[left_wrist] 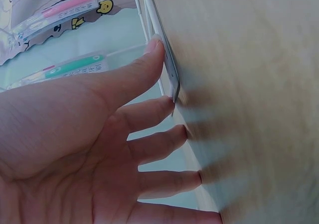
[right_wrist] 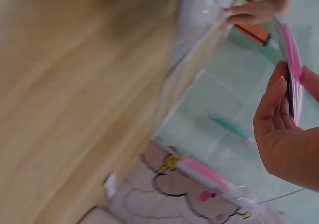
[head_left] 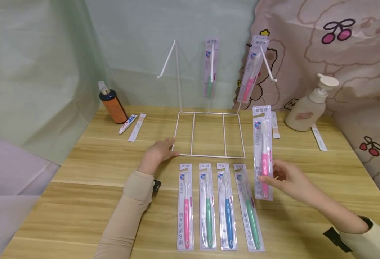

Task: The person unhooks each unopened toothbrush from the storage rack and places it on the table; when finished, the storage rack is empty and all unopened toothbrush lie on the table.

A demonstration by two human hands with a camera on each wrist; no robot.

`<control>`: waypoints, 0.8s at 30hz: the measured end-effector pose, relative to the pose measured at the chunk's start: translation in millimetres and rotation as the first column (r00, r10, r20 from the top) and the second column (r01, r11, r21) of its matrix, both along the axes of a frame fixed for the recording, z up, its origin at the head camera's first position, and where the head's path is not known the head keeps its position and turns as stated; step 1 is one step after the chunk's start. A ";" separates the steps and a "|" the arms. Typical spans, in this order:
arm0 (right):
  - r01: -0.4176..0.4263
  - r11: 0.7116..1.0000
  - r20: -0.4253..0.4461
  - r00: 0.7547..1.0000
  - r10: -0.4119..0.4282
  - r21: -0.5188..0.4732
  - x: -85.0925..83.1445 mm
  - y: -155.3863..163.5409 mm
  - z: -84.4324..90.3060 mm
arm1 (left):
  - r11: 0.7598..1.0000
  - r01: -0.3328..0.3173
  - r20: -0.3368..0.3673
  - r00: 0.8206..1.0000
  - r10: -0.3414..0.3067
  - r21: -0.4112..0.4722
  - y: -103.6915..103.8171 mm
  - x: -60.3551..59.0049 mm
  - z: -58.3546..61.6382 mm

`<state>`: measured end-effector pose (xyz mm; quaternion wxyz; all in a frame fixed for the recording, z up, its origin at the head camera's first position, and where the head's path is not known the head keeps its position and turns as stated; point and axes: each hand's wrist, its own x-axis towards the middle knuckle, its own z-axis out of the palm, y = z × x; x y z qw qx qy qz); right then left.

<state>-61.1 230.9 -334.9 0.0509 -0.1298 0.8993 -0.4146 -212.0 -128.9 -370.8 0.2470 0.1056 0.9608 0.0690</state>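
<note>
My right hand (head_left: 290, 180) pinches a packaged pink toothbrush (head_left: 263, 144) between thumb and fingers, upright above the table. In the right wrist view the same pink toothbrush (right_wrist: 293, 59) appears edge-on. My left hand (head_left: 157, 153) is at the front left corner of a white wire display rack (head_left: 206, 155). In the left wrist view its thumb rests on the wire, and the straight fingers (left_wrist: 159, 144) touch the tabletop. On the rack's middle hook hangs a packaged green toothbrush (head_left: 210, 86); packaged pink toothbrush (head_left: 249, 84) hangs on the right hook. The left hook (head_left: 166, 59) is bare.
In front of the rack lie packaged toothbrushes: pink (head_left: 186, 219), green (head_left: 209, 219), blue (head_left: 229, 219) and another green (head_left: 252, 223). An orange spray bottle (head_left: 114, 108) and toothpaste tube (head_left: 127, 124) are at left. A pump bottle (head_left: 308, 108) stands at right near narrow packets (head_left: 319, 138).
</note>
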 end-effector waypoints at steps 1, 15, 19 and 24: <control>0.001 1.000 0.017 1.000 -0.001 0.021 1.2 3.6 -1.4 | 1.000 0.003 -0.002 1.000 -0.003 -0.001 -0.4 0.1 0.3; -0.051 0.992 0.322 0.947 0.012 0.113 24.5 34.9 -26.2 | 1.000 -0.003 -0.012 1.000 0.003 0.014 -2.1 0.7 1.9; -0.079 0.992 0.437 0.899 0.029 0.098 30.2 35.9 -29.8 | 1.000 0.001 -0.006 1.000 -0.001 0.011 -1.0 0.9 0.2; -0.109 0.991 0.497 0.866 0.059 0.072 33.0 34.9 -38.1 | 1.000 -0.014 0.001 1.000 0.014 0.012 -0.6 2.0 0.1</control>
